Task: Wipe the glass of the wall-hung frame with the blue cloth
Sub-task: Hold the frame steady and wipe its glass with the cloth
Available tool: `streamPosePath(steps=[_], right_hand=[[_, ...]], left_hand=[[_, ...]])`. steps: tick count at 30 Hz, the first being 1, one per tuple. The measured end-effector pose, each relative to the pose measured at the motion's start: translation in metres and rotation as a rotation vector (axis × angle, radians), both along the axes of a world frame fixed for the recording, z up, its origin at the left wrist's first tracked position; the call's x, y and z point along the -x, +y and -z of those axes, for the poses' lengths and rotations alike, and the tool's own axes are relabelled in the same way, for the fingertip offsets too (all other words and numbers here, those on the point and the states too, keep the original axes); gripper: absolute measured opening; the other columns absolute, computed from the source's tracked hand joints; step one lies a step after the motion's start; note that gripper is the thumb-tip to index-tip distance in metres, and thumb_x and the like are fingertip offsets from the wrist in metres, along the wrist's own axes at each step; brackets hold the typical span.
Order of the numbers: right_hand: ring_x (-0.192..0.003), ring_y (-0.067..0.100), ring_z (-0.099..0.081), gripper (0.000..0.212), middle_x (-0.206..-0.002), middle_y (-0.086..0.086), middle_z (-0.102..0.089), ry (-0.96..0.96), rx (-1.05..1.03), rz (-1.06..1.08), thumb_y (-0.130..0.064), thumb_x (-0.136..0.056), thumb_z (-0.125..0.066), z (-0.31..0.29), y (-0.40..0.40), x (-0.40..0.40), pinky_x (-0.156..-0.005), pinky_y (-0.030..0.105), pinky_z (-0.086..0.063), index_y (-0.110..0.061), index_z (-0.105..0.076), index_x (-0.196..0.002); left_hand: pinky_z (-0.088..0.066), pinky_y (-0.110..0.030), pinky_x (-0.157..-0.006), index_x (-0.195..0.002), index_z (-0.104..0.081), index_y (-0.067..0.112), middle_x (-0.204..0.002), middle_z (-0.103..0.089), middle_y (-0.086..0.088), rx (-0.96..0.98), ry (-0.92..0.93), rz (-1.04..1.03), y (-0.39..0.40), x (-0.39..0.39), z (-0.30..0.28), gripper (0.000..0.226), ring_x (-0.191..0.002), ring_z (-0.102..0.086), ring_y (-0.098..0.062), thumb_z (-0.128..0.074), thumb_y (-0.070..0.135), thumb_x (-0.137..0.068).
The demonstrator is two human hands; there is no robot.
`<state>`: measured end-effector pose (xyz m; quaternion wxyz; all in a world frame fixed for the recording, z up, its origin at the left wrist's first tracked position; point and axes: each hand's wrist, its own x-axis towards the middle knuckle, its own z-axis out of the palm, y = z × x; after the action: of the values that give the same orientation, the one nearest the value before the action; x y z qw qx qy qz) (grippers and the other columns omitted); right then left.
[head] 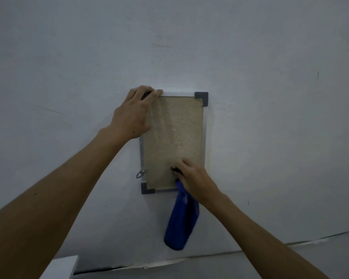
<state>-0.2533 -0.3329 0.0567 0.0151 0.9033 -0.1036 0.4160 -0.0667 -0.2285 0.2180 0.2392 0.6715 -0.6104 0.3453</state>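
Seen from the head camera, a person reaches both bare arms up to a small upright frame (172, 141) hung on a pale wall (270, 97); the frame has a thin silver border with dark grey corner pieces (201, 97) at the upper right and lower left, and its glass (175, 133) covers a speckled tan backing; the left hand (133, 113) lies over the frame's upper left corner, fingers curled around the top edge and palm resting against the left side of the glass, gripping the frame itself; the right hand (191, 176) is pressed to the lower right part of the glass, fingers closed around the bunched top of the blue cloth (181, 216); most of the cloth hangs straight down from that hand, below the frame's bottom edge and against the wall; something small and dark shows at the right fingertips, too small to identify; a small metal hanging bracket (140, 173) juts from the frame's left edge near the lower corner; along the bottom of the view a dark cracked seam (250, 251) runs across the wall, and the corner of a white surface (63, 266) shows at lower left.
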Motion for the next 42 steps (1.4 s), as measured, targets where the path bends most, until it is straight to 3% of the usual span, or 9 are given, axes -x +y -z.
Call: streamPosePath(steps=[5, 13, 19, 26, 28, 33, 35, 37, 42], right_hand=[[-0.082, 0.016, -0.057, 0.008, -0.101, 0.008, -0.059, -0.243, -0.009, 0.019, -0.007, -0.096, -0.062, -0.044, -0.005, -0.019, -0.074, 0.023, -0.051, -0.006, -0.06, -0.104], [-0.08, 0.018, -0.054, 0.014, -0.102, 0.009, -0.063, 0.209, 0.111, -0.002, -0.002, -0.091, -0.065, 0.023, 0.005, -0.011, -0.069, 0.031, -0.05, -0.009, -0.06, -0.103], [-0.077, 0.019, -0.054, 0.013, -0.098, 0.008, -0.057, -0.191, 0.059, 0.138, -0.002, -0.092, -0.061, -0.032, 0.005, -0.027, -0.068, 0.032, -0.053, -0.007, -0.059, -0.104], [-0.098, 0.026, -0.059, 0.022, -0.118, 0.011, -0.055, 0.275, 0.122, 0.09, -0.01, -0.097, -0.058, 0.02, 0.018, -0.025, -0.085, 0.039, -0.056, -0.007, -0.059, -0.119], [-0.091, 0.024, -0.059, 0.019, -0.113, 0.01, -0.056, 0.165, 0.1, 0.13, -0.009, -0.097, -0.057, 0.009, 0.015, -0.024, -0.08, 0.038, -0.057, -0.01, -0.056, -0.116], [-0.068, 0.02, -0.056, 0.004, -0.095, 0.012, -0.057, -0.466, -0.087, 0.371, -0.003, -0.101, -0.053, -0.049, -0.001, -0.021, -0.061, 0.037, -0.057, -0.006, -0.056, -0.101], [-0.068, 0.02, -0.056, 0.003, -0.095, 0.012, -0.057, -0.531, -0.1, 0.372, -0.004, -0.101, -0.053, -0.057, -0.002, -0.026, -0.061, 0.036, -0.057, -0.005, -0.056, -0.1], [-0.069, 0.018, -0.055, 0.006, -0.095, 0.01, -0.057, -0.413, -0.036, 0.324, -0.003, -0.099, -0.055, -0.042, 0.003, -0.029, -0.062, 0.034, -0.055, -0.006, -0.057, -0.104], [-0.089, 0.021, -0.056, 0.018, -0.111, 0.008, -0.056, 0.2, 0.128, 0.115, -0.009, -0.094, -0.061, 0.01, 0.009, -0.016, -0.075, 0.031, -0.053, -0.011, -0.054, -0.11]], left_hand=[[-0.052, -0.036, -0.077, -0.152, -0.029, 0.027, -0.148, -0.031, 0.002, 0.002, -0.003, -0.002, 0.0, 0.0, 0.0, 0.096, -0.136, -0.028, -0.022, -0.081, 0.012, -0.073], [-0.055, -0.042, -0.08, -0.152, -0.029, 0.026, -0.149, -0.03, 0.001, -0.005, 0.003, -0.006, 0.001, 0.001, 0.0, 0.095, -0.138, -0.026, -0.022, -0.08, 0.012, -0.074], [-0.052, -0.037, -0.08, -0.152, -0.029, 0.026, -0.149, -0.03, 0.001, 0.005, -0.007, -0.001, 0.0, 0.0, 0.0, 0.094, -0.138, -0.027, -0.022, -0.08, 0.013, -0.074], [-0.057, -0.044, -0.083, -0.152, -0.029, 0.026, -0.149, -0.03, 0.001, 0.0, -0.004, -0.008, 0.0, 0.0, 0.0, 0.094, -0.138, -0.027, -0.022, -0.079, 0.012, -0.075], [-0.057, -0.044, -0.083, -0.152, -0.029, 0.026, -0.149, -0.03, 0.001, -0.003, -0.005, -0.011, 0.0, 0.0, 0.0, 0.094, -0.138, -0.027, -0.022, -0.08, 0.012, -0.074], [-0.057, -0.047, -0.085, -0.153, -0.028, 0.027, -0.15, -0.029, 0.001, -0.009, -0.002, -0.013, -0.001, -0.002, 0.0, 0.096, -0.139, -0.026, -0.021, -0.081, 0.014, -0.074], [-0.057, -0.048, -0.085, -0.153, -0.028, 0.027, -0.15, -0.03, 0.001, -0.009, -0.005, -0.01, 0.0, -0.002, 0.0, 0.097, -0.139, -0.026, -0.021, -0.082, 0.014, -0.073], [-0.057, -0.047, -0.084, -0.153, -0.028, 0.027, -0.15, -0.03, 0.001, -0.009, -0.006, -0.015, 0.0, -0.002, 0.0, 0.097, -0.139, -0.025, -0.021, -0.081, 0.014, -0.073], [-0.058, -0.047, -0.083, -0.153, -0.028, 0.027, -0.149, -0.029, 0.002, -0.009, -0.003, -0.019, 0.002, 0.0, -0.001, 0.095, -0.14, -0.025, -0.021, -0.08, 0.013, -0.074]])
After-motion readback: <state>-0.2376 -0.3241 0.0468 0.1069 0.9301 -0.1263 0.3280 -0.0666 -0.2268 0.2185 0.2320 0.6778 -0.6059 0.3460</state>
